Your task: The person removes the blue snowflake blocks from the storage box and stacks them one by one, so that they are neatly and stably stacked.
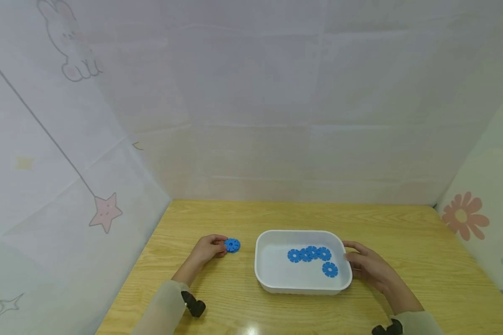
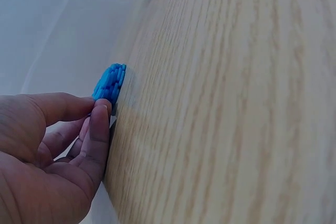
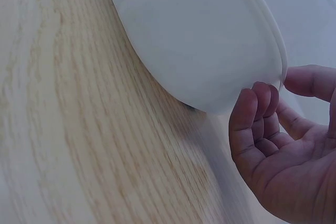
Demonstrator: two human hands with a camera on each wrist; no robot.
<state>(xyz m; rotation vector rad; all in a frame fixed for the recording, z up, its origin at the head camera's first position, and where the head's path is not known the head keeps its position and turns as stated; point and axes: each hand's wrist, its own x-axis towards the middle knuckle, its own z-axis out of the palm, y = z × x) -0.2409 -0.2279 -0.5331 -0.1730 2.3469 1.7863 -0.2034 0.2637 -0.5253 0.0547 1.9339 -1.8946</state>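
Head view: pinches blue snowflake discs point(image 1: 233, 245) w/ L hand point(image 1: 207, 251); grips white tub point(image 1: 276, 272) w/ R hand point(image 1: 370, 267), prob. for steadiness.

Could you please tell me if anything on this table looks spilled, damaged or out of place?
Nothing stands out. The white tub is upright, and five blue snowflake discs lie inside, without visible damage. The left hand pinches a disc stack beside it; none looks spilled.
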